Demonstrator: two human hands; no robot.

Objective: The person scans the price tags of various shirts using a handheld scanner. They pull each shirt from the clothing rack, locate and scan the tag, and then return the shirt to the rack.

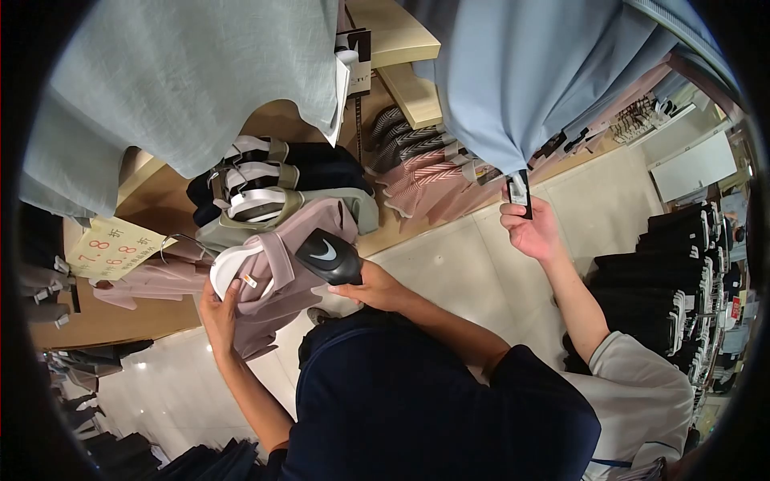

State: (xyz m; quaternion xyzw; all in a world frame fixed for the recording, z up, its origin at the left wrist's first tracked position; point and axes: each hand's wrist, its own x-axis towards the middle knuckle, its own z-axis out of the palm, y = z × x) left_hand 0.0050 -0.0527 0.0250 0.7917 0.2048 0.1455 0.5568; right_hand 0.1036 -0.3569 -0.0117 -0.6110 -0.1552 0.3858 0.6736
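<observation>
My left hand (219, 317) is closed on the white hanger (234, 263) at the neck of a pink collared shirt (309, 226). A small label shows near my thumb. In my right hand (375, 287) is a black object with a white swoosh (329, 256), gripped at its lower end and lying against the shirt's side. What kind of object it is, I cannot tell. Behind the pink shirt hang a grey-green shirt (357, 210) and dark shirts (325, 163) on hangers.
At the right, a co-worker's hand (536, 232) holds a black tag (520, 195) below a light blue garment (513, 72). A grey-green garment (184, 72) hangs at the upper left above a yellow sign (116, 247). Black clothes (634, 309) hang on the far-right rack.
</observation>
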